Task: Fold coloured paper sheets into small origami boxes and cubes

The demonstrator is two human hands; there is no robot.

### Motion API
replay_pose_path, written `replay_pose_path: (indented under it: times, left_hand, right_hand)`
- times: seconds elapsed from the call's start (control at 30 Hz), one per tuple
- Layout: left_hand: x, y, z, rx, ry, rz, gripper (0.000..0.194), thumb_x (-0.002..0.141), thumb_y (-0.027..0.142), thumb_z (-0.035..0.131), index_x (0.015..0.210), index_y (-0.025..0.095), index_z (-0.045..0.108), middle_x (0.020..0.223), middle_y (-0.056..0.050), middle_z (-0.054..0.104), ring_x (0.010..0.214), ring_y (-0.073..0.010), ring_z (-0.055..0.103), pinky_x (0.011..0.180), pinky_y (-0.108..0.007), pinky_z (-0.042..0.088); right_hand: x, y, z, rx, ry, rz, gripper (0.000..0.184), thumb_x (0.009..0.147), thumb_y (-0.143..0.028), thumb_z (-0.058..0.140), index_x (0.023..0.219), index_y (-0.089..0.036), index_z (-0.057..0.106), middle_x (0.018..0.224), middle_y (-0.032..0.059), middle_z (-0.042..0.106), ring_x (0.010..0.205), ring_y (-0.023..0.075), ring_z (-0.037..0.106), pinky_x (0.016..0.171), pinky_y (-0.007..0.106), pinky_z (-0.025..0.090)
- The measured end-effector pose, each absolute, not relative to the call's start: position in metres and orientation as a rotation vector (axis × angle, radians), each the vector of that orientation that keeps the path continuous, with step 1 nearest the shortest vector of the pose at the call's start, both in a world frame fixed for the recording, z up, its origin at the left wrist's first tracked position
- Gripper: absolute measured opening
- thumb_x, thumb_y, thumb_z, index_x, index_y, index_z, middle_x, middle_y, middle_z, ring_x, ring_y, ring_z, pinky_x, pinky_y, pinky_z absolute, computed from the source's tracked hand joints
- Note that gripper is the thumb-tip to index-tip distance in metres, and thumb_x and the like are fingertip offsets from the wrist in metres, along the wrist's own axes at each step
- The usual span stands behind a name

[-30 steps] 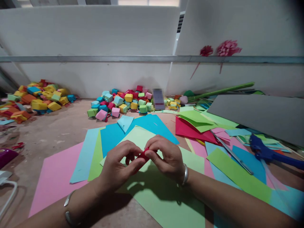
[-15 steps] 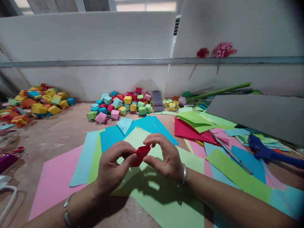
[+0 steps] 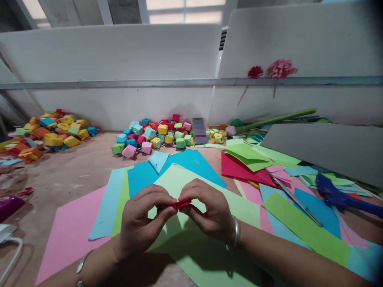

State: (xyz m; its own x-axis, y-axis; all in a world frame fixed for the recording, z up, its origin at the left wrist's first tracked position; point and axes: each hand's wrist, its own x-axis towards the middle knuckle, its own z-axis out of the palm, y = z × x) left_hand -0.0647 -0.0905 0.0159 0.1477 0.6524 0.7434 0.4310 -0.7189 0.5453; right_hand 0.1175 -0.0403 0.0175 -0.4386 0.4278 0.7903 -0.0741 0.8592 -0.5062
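A small piece of folded red paper (image 3: 182, 203) is pinched between both hands, its narrow edge turned toward me. My left hand (image 3: 146, 221) closes thumb and forefinger on its left end. On its right end, my right hand (image 3: 208, 209) grips with thumb and fingers. Most of the paper is covered by fingertips. Beneath the hands lies a large pale green sheet (image 3: 227, 255), and a blue sheet (image 3: 203, 167) is partly under it.
Colourful paper cubes lie in a middle heap (image 3: 163, 135) and a left heap (image 3: 56, 131). On the right are scissors (image 3: 296, 197), a blue glue gun (image 3: 338, 193) and a grey board (image 3: 323, 147). A pink sheet (image 3: 72, 227) is at left, near a purple object (image 3: 10, 207).
The red paper, seen as an open pocket before, is now flatter and edge-on. My right hand has closed on it, where its fingers were spread beside it. The view has tilted up slightly.
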Motion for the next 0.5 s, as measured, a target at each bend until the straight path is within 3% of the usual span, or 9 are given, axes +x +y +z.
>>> replay_pose_path:
  times: [0.27, 0.5]
  left_hand:
    - [-0.0647, -0.0918, 0.0207, 2.134, 1.026, 1.641, 0.012, 0.081, 0.008, 0.066, 0.083, 0.021, 0.064, 0.071, -0.001, 0.061, 0.067, -0.0134, 0.059, 0.058, -0.024, 0.048]
    - [-0.0665, -0.0965, 0.0189, 2.044, 0.932, 1.540, 0.014, 0.082, 0.012, 0.063, 0.091, 0.022, 0.064, 0.073, -0.002, 0.063, 0.068, -0.0145, 0.058, 0.060, -0.026, 0.047]
  right_hand:
    - [0.1161, -0.0476, 0.0214, -0.319, -1.930, 0.581, 0.013, 0.085, -0.015, 0.062, 0.097, -0.020, 0.064, 0.082, 0.0068, 0.067, 0.076, 0.0178, 0.061, 0.069, 0.033, 0.052]
    - [0.1167, -0.0472, 0.0224, -0.291, -1.961, 0.575, 0.014, 0.084, -0.013, 0.062, 0.097, -0.018, 0.064, 0.081, 0.0078, 0.067, 0.076, 0.0181, 0.061, 0.069, 0.033, 0.052]
